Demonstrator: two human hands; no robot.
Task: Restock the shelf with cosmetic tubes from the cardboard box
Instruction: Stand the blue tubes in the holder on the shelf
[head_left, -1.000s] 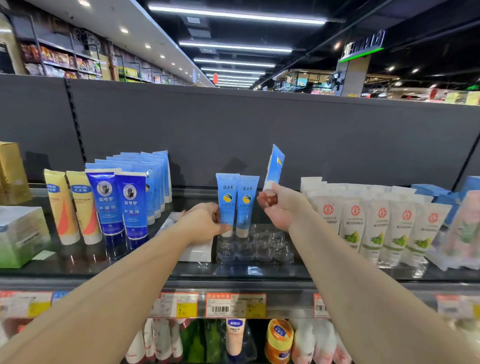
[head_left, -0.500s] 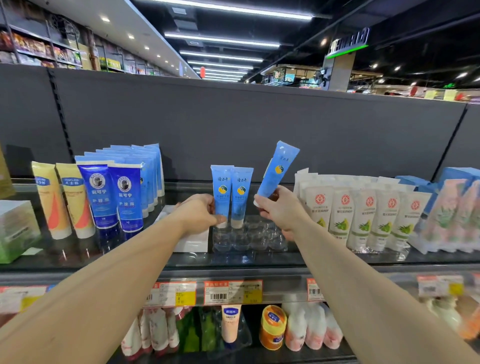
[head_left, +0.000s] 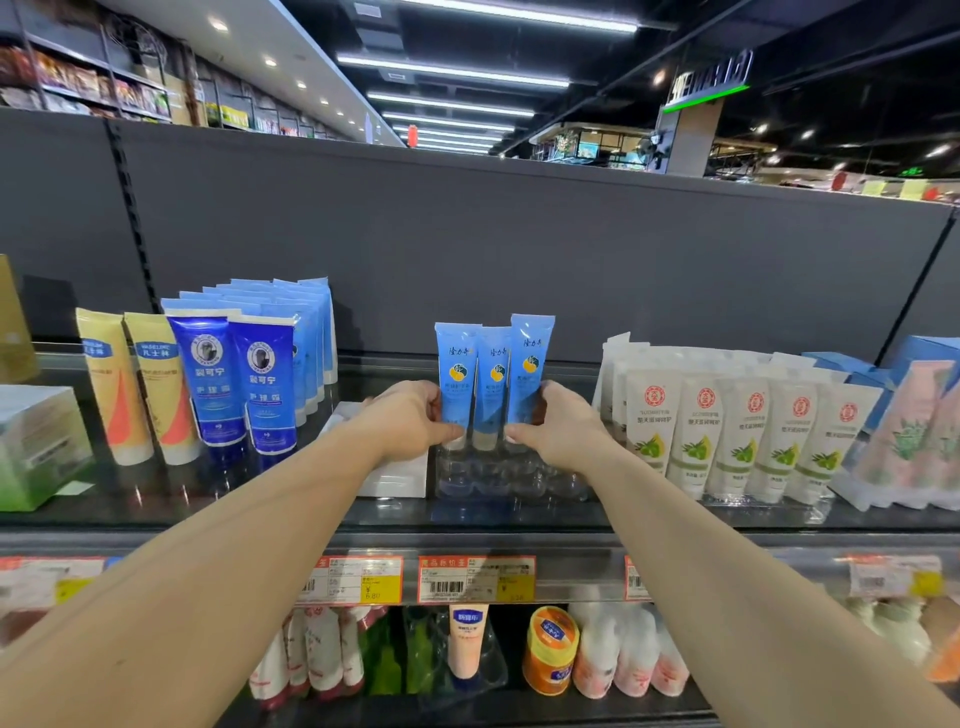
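Bright ceiling strip lights (head_left: 467, 67), glare on the glossy shelf (head_left: 208, 499), wide-angle bending at edges.

A dark grey back panel (head_left: 519, 244) rises behind the glossy black shelf (head_left: 208, 493), while long white strip lights (head_left: 452, 75) run along the black ceiling (head_left: 675, 31) above distant stocked store shelving (head_left: 88, 83) at left.

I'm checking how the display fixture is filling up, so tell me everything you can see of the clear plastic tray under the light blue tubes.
The clear plastic tray is a transparent, glossy moulded holder with rows of round cup-like sockets. It sits flat on the dark shelf, beside a white box on its left. Three light blue tubes stand upright, caps down, in its back row; the front sockets look empty. The left hand and right hand flank the tubes just above it; whether they touch the tray is unclear.
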